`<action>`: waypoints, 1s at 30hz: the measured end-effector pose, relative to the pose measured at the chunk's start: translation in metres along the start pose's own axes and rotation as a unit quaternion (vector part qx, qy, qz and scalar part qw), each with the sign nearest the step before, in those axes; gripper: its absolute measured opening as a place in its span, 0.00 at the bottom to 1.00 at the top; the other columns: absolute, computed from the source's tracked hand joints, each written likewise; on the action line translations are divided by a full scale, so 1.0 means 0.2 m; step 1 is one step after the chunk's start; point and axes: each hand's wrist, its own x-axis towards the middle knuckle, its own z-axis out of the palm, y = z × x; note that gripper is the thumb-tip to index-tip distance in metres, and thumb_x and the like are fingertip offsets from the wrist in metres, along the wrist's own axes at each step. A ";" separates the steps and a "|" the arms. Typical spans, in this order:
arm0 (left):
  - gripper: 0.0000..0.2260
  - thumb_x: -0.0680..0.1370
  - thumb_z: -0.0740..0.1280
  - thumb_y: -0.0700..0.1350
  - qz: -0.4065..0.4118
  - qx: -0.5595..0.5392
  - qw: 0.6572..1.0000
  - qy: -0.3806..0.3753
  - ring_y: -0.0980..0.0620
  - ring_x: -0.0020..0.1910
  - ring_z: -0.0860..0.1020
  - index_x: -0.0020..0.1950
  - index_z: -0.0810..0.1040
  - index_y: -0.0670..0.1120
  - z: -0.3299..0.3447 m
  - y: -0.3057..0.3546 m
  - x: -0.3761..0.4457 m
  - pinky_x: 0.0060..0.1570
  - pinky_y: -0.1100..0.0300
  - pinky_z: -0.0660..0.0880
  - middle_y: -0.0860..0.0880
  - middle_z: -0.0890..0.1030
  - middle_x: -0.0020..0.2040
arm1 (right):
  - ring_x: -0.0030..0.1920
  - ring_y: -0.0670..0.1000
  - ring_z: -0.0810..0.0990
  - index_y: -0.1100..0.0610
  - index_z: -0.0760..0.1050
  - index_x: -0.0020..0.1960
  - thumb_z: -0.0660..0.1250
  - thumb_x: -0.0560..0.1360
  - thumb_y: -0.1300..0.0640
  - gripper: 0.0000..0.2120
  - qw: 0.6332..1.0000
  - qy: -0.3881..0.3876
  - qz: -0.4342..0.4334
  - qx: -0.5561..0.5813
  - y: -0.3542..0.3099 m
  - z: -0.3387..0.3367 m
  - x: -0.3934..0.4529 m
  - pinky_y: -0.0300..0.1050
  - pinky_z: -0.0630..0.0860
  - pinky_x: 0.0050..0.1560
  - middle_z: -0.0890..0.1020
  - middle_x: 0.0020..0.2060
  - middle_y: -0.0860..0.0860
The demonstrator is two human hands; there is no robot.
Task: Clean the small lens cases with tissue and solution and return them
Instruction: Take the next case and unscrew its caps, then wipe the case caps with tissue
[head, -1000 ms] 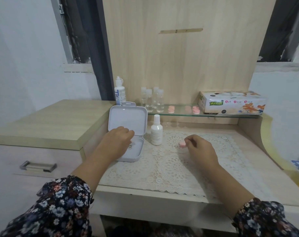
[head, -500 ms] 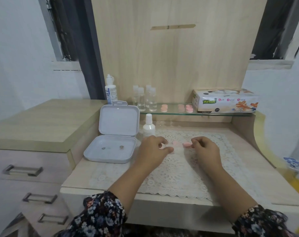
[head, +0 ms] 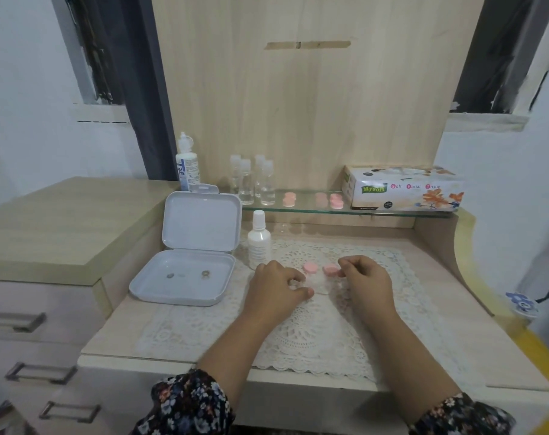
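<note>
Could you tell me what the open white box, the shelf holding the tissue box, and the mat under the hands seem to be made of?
Open white box: probably matte plastic, given its smooth moulded rounded corners. Shelf: glass, clear with a greenish edge; pink caps show through it. Mat: white lace or crochet, by its openwork pattern and scalloped edge; fibre cannot be told.

home dresser (lace doily [head: 310,337], drawers [head: 31,321])

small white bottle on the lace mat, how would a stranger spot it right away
Start at the open white hinged case on the left of the desk. Just right of its raised lid, at the lace mat's back corner, stands the small white bottle. Unlike the clear vials and blue-labelled solution bottle on the glass shelf, it is below.
</note>
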 end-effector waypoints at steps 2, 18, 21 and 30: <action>0.16 0.69 0.73 0.56 -0.001 0.004 1.000 -0.001 0.50 0.55 0.69 0.55 0.82 0.53 0.01 -0.01 0.01 0.54 0.55 0.70 0.53 0.74 0.47 | 0.45 0.54 0.83 0.49 0.81 0.43 0.66 0.75 0.53 0.05 1.000 0.005 0.013 0.011 0.01 0.00 0.00 0.62 0.79 0.53 0.85 0.37 0.46; 0.16 0.82 0.57 0.51 0.078 -0.090 0.992 0.033 0.52 0.33 0.69 0.36 0.69 0.46 -0.09 0.36 0.32 0.35 0.55 0.65 0.51 0.71 0.33 | 0.44 0.51 0.78 0.54 0.79 0.47 0.62 0.77 0.54 0.08 0.979 0.136 -0.110 -0.101 -0.46 -0.17 0.36 0.45 0.73 0.44 0.81 0.42 0.49; 0.18 0.83 0.54 0.51 0.119 -0.114 0.986 0.042 0.48 0.38 0.73 0.40 0.72 0.43 -0.07 0.52 0.49 0.39 0.53 0.68 0.48 0.75 0.36 | 0.46 0.56 0.80 0.54 0.81 0.53 0.60 0.78 0.55 0.11 0.944 0.191 -0.163 -0.214 -0.54 -0.22 0.58 0.49 0.75 0.47 0.83 0.46 0.52; 0.15 0.83 0.54 0.49 0.159 -0.103 0.982 0.003 0.44 0.47 0.75 0.50 0.75 0.40 0.04 0.64 0.77 0.50 0.48 0.72 0.43 0.78 0.47 | 0.49 0.59 0.80 0.56 0.80 0.43 0.65 0.68 0.65 0.08 0.858 0.138 -0.034 -0.493 -0.64 -0.24 0.99 0.49 0.72 0.55 0.81 0.39 0.54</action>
